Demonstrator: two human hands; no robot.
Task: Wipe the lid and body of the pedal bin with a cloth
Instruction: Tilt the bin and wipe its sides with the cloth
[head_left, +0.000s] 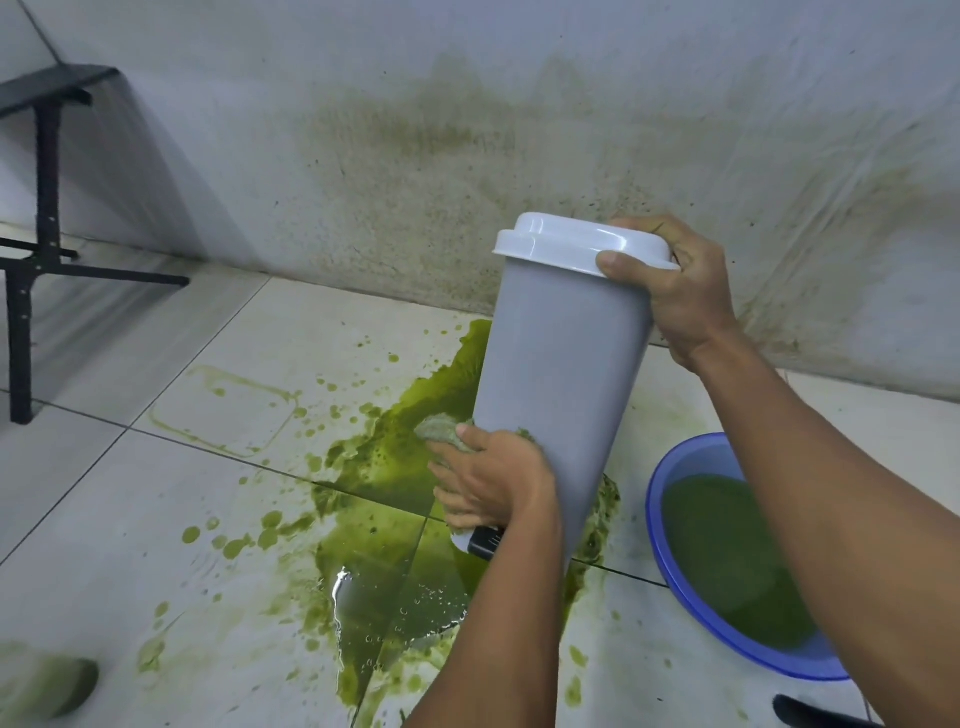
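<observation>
A grey pedal bin (561, 374) with a white lid (566, 244) stands tilted on the tiled floor, its top leaning to the right. My right hand (675, 296) grips the lid's right edge, thumb on the rim. My left hand (493, 478) presses a green-stained cloth (441, 431) against the lower left side of the bin's body. The black pedal (485, 543) peeks out just below that hand. The bin's base is hidden behind my left hand and forearm.
A wide green puddle (384, 519) spreads over the floor tiles around the bin. A blue basin (675, 571) of green water sits at the right. A black metal chair frame (41, 234) stands at the far left. The stained wall (467, 156) rises behind.
</observation>
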